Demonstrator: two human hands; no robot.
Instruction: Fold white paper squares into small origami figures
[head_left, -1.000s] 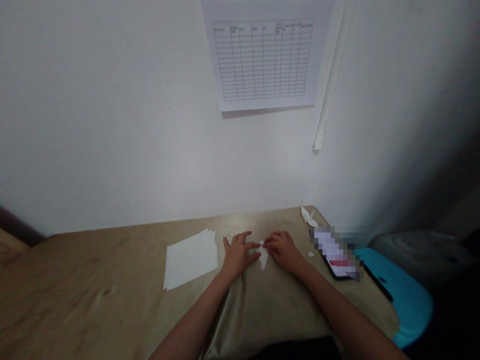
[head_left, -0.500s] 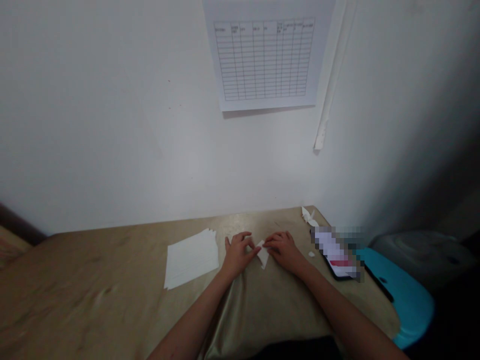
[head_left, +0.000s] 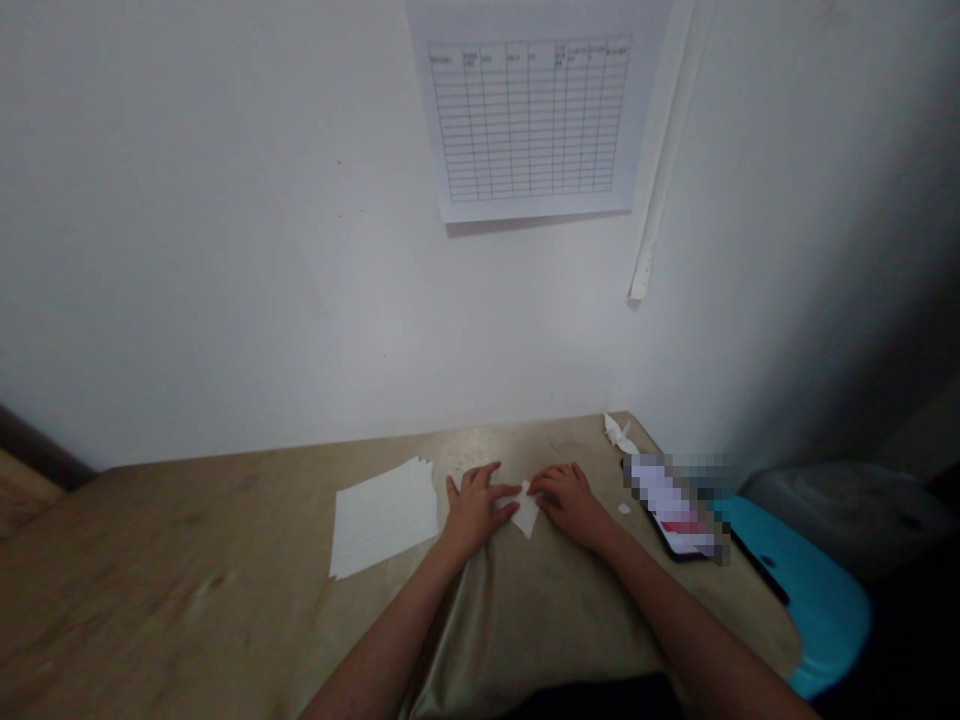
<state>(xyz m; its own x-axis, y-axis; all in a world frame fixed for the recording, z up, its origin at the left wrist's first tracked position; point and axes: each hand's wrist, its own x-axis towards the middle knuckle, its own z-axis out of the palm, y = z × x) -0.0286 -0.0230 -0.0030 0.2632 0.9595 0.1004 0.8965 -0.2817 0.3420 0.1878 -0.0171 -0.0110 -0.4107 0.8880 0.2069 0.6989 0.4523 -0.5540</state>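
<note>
White folded paper, lying on brown table, between left hand, fingers spread and touching its left side, and right hand, fingers bent at its upper right edge, whether pinching I cannot tell.

Matt paper on a softly shiny table cover.
The folded piece, the stack and the printed chart are plain, matt white paper. The cover looks like cloth, satiny at its creases. The wall is matt and mostly smooth. The stool looks like smooth plastic; the board, wood.
</note>
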